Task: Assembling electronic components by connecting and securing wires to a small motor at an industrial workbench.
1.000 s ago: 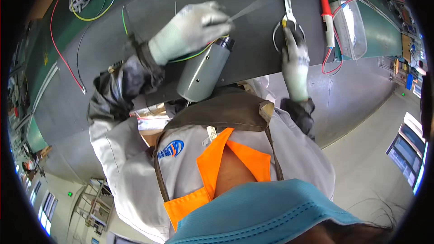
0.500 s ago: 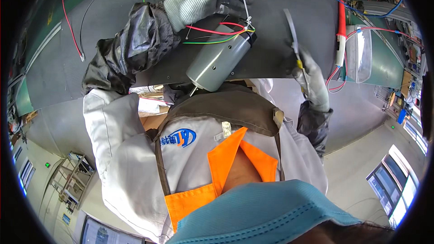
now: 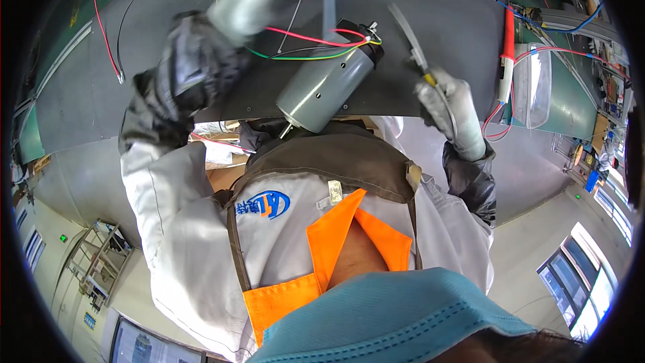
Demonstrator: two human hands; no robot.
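Observation:
A grey cylindrical motor [image 3: 326, 87] lies tilted on the dark bench, its shaft pointing toward me. Red, black and green wires [image 3: 316, 46] gather at its far end, where a white tie with a short end [image 3: 373, 27] sits. My left hand [image 3: 269, 0], in a pale glove, is above the far left side of the motor; motion smears its fingers. A blurred blue-grey strip [image 3: 329, 7] runs between that hand and the motor; whether it is held is unclear. My gloved right hand [image 3: 453, 107], right of the motor, is closed around a slim metal tool with a yellow part [image 3: 428, 78].
A thin pale strip [image 3: 289, 25] lies beyond the motor. On the right are a red-and-white handheld tool [image 3: 507, 54] with a cable and a clear plastic tray [image 3: 535, 87]. Loose red and black wires [image 3: 107, 40] are at left. The bench's near edge is close to me.
My left hand has moved left and away from the tie, whose long white tail no longer rises from the wires. My right hand and tool have shifted slightly left; the motor has barely moved.

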